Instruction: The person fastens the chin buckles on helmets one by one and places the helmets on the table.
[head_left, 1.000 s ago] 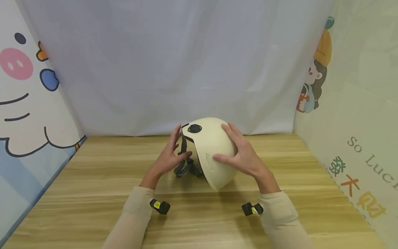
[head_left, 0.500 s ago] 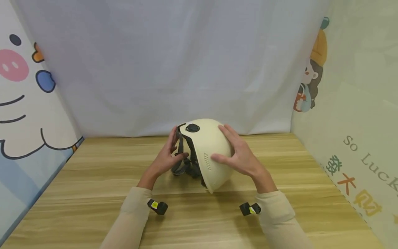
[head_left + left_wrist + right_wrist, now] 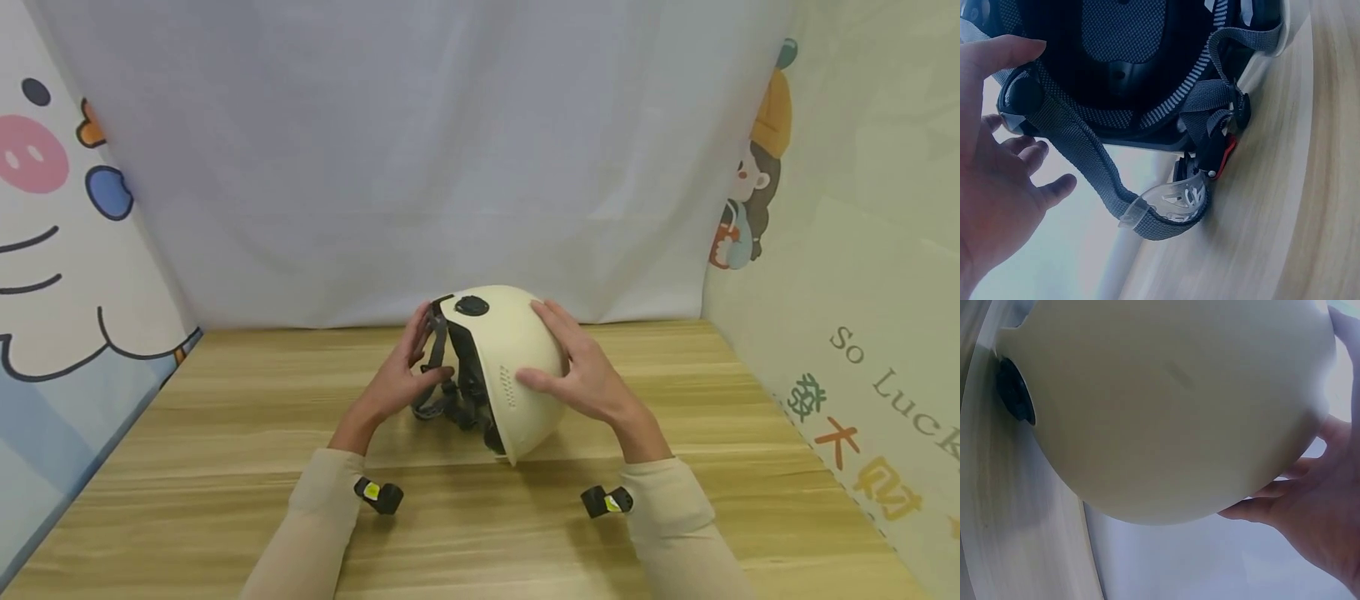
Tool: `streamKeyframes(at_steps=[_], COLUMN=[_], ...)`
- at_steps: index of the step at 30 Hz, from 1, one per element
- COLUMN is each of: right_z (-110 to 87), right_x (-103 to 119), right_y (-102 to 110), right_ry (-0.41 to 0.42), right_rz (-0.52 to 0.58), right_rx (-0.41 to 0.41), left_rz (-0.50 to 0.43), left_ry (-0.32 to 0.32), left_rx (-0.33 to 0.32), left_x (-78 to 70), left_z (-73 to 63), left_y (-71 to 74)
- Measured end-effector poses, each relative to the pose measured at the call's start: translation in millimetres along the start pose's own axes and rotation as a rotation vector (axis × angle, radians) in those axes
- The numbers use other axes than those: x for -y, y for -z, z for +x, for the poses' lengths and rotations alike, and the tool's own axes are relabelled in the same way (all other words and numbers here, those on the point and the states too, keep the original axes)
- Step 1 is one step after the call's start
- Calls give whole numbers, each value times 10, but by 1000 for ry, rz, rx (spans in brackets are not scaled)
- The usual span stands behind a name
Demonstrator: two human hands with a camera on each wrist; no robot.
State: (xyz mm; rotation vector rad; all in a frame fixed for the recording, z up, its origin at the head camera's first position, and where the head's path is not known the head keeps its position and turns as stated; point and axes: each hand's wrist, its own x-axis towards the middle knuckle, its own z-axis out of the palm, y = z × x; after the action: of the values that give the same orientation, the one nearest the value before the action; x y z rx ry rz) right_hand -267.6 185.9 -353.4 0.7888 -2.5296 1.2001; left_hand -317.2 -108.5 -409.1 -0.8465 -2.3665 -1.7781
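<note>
A cream helmet (image 3: 525, 358) is held between both hands over the wooden table, its open side facing left. My left hand (image 3: 393, 383) grips the rim; in the left wrist view its thumb lies over the inner edge beside a grey strap (image 3: 1085, 150), the fingers behind. My right hand (image 3: 592, 375) cups the rounded shell from the right with spread fingers and thumb. A black round fitting (image 3: 472, 306) sits on the shell's side. Inside show dark padding (image 3: 1122, 37), a clear chin cup (image 3: 1175, 200) on the strap and a buckle with a red tab (image 3: 1229, 153).
The wooden table (image 3: 187, 500) stretches out beneath. A pale curtain (image 3: 450, 167) hangs at its back edge, with printed panels at left and right. Small black wrist cameras (image 3: 378, 495) stick out from the cuffs.
The helmet has turned slightly, so more of its dark inside and straps shows now. Both hands have shifted with it a little and keep their hold.
</note>
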Motion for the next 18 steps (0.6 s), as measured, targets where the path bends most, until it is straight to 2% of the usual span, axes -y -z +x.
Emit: streamKeyframes(at_steps=[5,10,18], right_z=[-5,-10,-4], right_x=[-25,-61,-94], right_y=[15,1,-21], right_ry=[6,-23,-73], right_rz=[35,75,64], right_rx=[22,59,34], left_rz=[-10,-58,-81], left_ry=[7,14,21], left_rx=[14,38,62], left_x=[-28,-27,-24], left_z=[-8,-17,8], left_y=[1,-15,-25])
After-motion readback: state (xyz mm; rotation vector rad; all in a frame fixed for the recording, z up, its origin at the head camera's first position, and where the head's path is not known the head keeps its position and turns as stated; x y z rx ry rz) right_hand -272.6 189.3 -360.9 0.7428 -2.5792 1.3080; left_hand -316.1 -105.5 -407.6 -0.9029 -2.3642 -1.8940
